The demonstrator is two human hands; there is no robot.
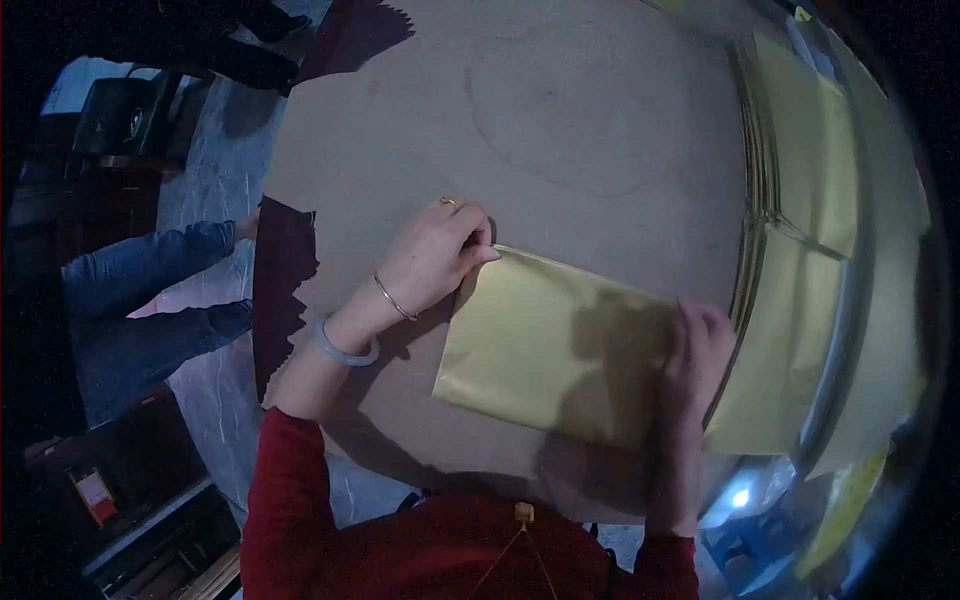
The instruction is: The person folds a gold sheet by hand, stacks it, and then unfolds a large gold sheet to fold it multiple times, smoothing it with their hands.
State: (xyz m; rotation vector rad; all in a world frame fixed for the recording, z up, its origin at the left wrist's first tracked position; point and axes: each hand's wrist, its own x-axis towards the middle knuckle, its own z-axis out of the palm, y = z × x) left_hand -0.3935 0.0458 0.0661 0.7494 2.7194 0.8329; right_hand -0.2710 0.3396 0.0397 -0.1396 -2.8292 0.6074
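A yellow sheet of paper (530, 330), apparently folded, lies in front of me on a brown tabletop (600, 90). My left hand (435, 250) pinches its upper left corner between thumb and fingers. At the paper's right end, my right hand (697, 350) is closed about the upper right corner with its fingers bent. Part of that end is hidden behind the hand and in shadow. Close to my right hand stands a thick stack of yellow paper (810, 200), with what looks like a cord or strip across its middle.
Dark red jagged-edged pieces (285, 270) lie along the table's left side. Beyond that edge are a person's legs in jeans (160, 260) and a black bag (120, 115). A blue object (745, 555) and a bright light (740, 497) show at the lower right.
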